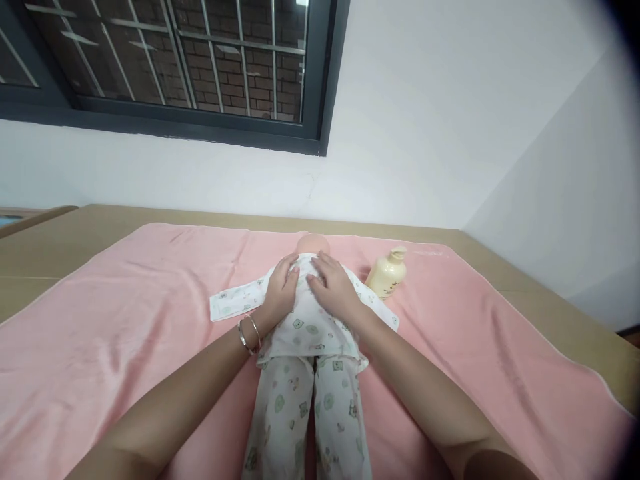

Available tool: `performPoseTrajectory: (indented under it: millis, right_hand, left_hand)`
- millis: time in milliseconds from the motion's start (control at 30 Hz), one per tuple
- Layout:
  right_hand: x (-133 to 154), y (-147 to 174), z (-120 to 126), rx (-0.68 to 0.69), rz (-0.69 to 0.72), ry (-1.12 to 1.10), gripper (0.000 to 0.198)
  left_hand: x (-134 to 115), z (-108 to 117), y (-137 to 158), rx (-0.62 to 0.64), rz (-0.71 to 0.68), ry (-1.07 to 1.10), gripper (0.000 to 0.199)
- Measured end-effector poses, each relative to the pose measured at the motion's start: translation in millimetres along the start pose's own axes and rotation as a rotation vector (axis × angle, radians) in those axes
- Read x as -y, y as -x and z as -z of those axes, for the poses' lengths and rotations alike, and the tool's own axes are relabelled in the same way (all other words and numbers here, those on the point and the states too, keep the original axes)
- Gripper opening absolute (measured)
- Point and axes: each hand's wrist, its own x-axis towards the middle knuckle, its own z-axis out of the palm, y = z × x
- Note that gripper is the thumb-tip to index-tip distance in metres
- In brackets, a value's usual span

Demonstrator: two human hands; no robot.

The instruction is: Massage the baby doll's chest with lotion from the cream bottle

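A baby doll (313, 243) lies on a pink blanket (175, 373), its head toward the wall. It wears a white printed top (310, 330) with long sleeves spread to both sides, and matching trousers (287, 400). My left hand (283, 290) rests flat on the left side of the doll's chest, fingers stretched toward the head. On the chest's right side lies my right hand (335, 287), palm down with fingers extended. Two bangles circle my left wrist. Only the rounded top of the doll's head shows above the collar.
A cream pump bottle (389, 273) leans on the blanket by the doll's right-hand sleeve in view. The blanket covers a tan surface (115, 217) that meets a white wall (400, 133). Above is a dark-framed window (320, 100) with bars.
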Motion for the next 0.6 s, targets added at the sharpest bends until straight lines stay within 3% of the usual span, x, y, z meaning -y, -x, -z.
performPoseTrajectory:
  millis: [100, 267, 433, 600]
  right_hand:
    - [0, 0, 1, -0.06, -0.008, 0.002, 0.051]
    - [3, 0, -1, 0.101, 0.034, 0.014, 0.048]
    - [10, 4, 4, -0.094, 0.053, 0.011, 0.05]
    - [7, 6, -13, 0.004, 0.117, 0.031, 0.04]
  left_hand:
    - [-2, 0, 1, 0.008, -0.013, -0.01, 0.04]
    - [-1, -1, 2, 0.0, -0.018, 0.001, 0.04]
    - [-2, -1, 2, 0.002, -0.007, -0.025, 0.041]
    - [-2, -1, 3, 0.01, -0.019, -0.035, 0.041]
